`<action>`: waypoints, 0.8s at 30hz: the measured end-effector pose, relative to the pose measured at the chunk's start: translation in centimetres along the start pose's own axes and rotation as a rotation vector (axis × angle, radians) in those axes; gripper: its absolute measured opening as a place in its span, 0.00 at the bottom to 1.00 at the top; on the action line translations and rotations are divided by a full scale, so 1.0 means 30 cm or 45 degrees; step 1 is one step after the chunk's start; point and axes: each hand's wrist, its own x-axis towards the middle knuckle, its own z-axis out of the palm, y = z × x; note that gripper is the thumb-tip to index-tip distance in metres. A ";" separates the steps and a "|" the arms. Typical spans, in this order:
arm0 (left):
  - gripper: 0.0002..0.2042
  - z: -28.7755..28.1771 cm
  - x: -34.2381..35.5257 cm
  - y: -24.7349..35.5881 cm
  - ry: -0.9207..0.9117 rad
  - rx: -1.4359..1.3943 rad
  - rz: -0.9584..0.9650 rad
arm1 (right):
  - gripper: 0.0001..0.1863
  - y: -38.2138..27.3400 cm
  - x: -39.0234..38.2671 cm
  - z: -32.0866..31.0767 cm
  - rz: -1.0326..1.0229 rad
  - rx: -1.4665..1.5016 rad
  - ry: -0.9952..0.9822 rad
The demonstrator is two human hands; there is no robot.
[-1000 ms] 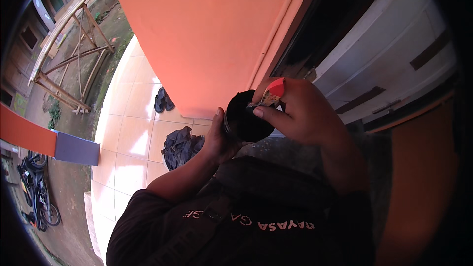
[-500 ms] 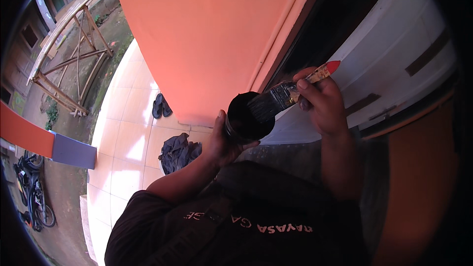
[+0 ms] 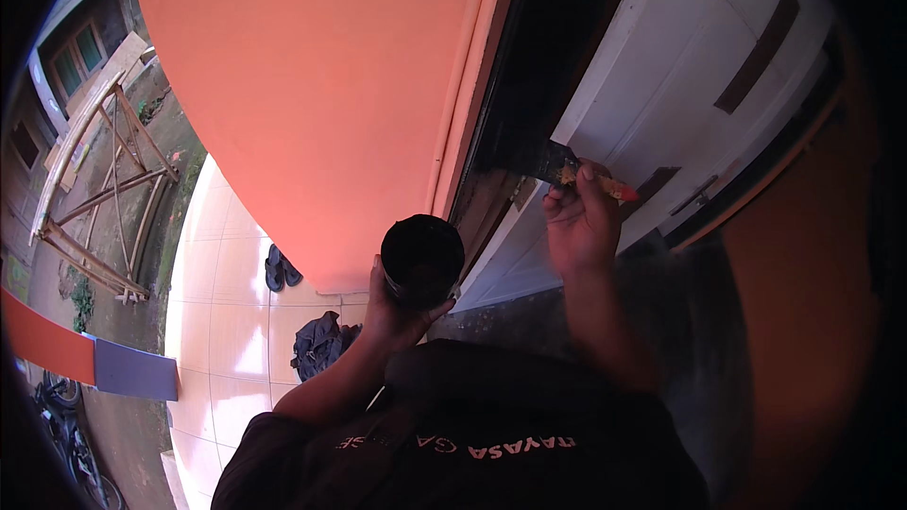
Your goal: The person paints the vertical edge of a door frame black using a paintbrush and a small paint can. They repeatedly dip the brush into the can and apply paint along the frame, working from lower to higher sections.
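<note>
We held a flat paintbrush with a red handle and dark, paint-loaded bristles [image 3: 559,166] in our right hand [image 3: 578,227], fingers clenched around the handle just behind the ferrule. The bristle end lay against the dark vertical strip of the door frame [image 3: 515,94], which ran up between the orange wall and the white door, so the brush was touching the frame and not the wall beside it.

Our left hand [image 3: 392,316] was wrapped from below around a small round black paint can [image 3: 422,255], gripping it upright and open-topped, just below and to the left of the brush, close to the frame but apart from it.

We judged the painting to be partly done. The frame strip above and level with the brush already looked dark and coated; the lower stretch, below the brush, looked duller and browner, so we took that part as not yet covered, though the shadow made it hard to be sure. How much paint was left in the can we could not tell, since its inside showed only as black.

Further out, the smooth orange plastered wall [image 3: 321,85] stood to our left and the white panelled door [image 3: 699,66] to our right. Far below lay the pale tiled floor [image 3: 227,302], with a pair of dark sandals [image 3: 281,269] and a crumpled dark cloth [image 3: 319,345] on it.
</note>
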 end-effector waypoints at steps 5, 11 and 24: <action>0.41 -0.009 -0.013 0.021 -0.037 -0.088 0.000 | 0.13 -0.048 0.105 0.006 -0.879 -0.622 0.043; 0.42 -0.014 -0.024 0.023 -0.117 -0.123 0.016 | 0.12 -0.056 0.235 0.028 -1.543 -1.274 -0.046; 0.42 -0.052 -0.051 0.045 -0.033 -0.155 0.043 | 0.12 0.117 0.052 -0.121 -1.123 -1.549 -0.230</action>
